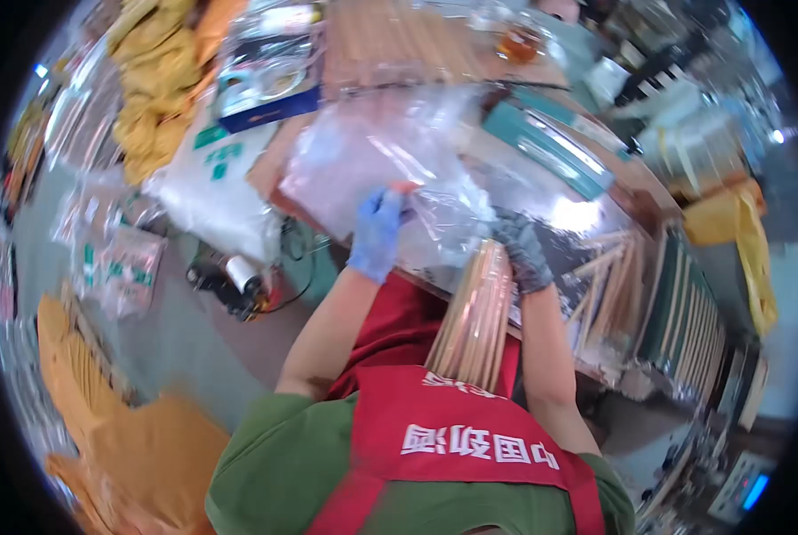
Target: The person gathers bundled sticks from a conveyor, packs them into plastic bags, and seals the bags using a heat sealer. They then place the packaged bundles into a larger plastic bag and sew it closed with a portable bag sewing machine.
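My left hand point(376, 234), in a blue glove, has its fingers pinched on the edge of a clear plastic bag point(448, 214). My right hand point(521, 250), gloved in dark grey, is closed around the upper end of a bundle of thin wooden sticks point(472, 312). The sticks look shiny, as if in clear wrap, and slant down against my red apron. The clear bag stretches between both hands, touching the fingers of the right one. Beyond them lies a pile of clear plastic bags point(354, 147) on the table.
Teal boxes point(550, 147) lie at the table's right, with more wooden sticks point(615, 285) and a row of dark green-edged pieces point(684, 312) nearer me. Brown strips point(399, 45) lie at the back. A tape roll point(243, 272) is at left, beside a white sack point(225, 183).
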`<state>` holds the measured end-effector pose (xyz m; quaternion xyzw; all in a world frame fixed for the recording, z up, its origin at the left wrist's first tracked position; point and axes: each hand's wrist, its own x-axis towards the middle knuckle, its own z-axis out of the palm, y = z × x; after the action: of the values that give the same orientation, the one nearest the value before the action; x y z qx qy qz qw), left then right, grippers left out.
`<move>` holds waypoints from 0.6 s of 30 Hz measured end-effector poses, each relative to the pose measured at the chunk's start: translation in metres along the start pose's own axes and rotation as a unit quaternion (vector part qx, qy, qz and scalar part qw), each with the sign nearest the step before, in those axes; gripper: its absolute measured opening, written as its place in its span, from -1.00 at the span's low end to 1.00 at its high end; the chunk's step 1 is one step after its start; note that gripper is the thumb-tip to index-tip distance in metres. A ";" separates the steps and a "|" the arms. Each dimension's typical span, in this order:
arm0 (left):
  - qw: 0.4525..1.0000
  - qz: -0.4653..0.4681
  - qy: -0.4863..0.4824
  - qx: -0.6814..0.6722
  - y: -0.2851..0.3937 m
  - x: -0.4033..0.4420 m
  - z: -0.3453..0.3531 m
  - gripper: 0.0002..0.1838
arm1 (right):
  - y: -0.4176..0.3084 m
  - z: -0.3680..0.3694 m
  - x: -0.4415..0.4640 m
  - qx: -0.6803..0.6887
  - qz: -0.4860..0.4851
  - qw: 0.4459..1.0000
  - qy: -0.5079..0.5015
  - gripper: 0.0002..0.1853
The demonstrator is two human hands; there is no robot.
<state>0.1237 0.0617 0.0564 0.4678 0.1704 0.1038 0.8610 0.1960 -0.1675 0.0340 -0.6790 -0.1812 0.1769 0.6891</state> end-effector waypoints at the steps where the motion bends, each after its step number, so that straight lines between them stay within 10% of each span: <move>1: 1.000 -0.009 -0.018 -0.001 -0.020 -0.010 0.007 -0.75 | -0.001 0.002 0.001 -0.036 -0.021 0.999 0.003 -0.73; 4: 0.967 0.155 -0.074 0.188 -0.056 -0.023 0.007 -0.82 | -0.009 0.015 0.013 0.111 0.064 0.990 -0.062 -0.76; 6: 0.983 -0.108 0.001 -0.147 -0.034 -0.008 -0.010 -0.76 | -0.003 0.009 0.010 0.116 0.077 0.989 -0.053 -0.76; 9: 0.966 -0.119 -0.103 -0.207 -0.035 0.026 -0.054 -0.81 | 0.004 0.004 0.010 0.034 0.098 0.994 -0.032 -0.74; 10: 0.984 0.024 -0.170 0.041 -0.024 0.027 -0.056 -0.83 | 0.003 0.007 0.009 0.064 0.117 0.990 -0.037 -0.75; 13: 0.762 0.359 -0.026 0.538 0.033 0.045 -0.075 -0.73 | -0.003 0.001 -0.007 0.117 0.050 0.992 0.012 -0.73; 15: 0.674 0.384 0.055 0.629 0.059 0.067 -0.087 -0.76 | 0.008 -0.031 -0.022 0.097 0.103 0.990 0.026 -0.64; 18: 0.696 0.363 -0.042 0.618 0.039 0.095 -0.050 -0.77 | -0.022 -0.028 -0.039 0.159 0.087 0.983 0.029 -0.57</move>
<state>0.1905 0.1537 0.0452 0.9238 -0.0231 0.2604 0.2799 0.1758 -0.2115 0.0551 -0.5787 -0.0714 0.2430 0.7752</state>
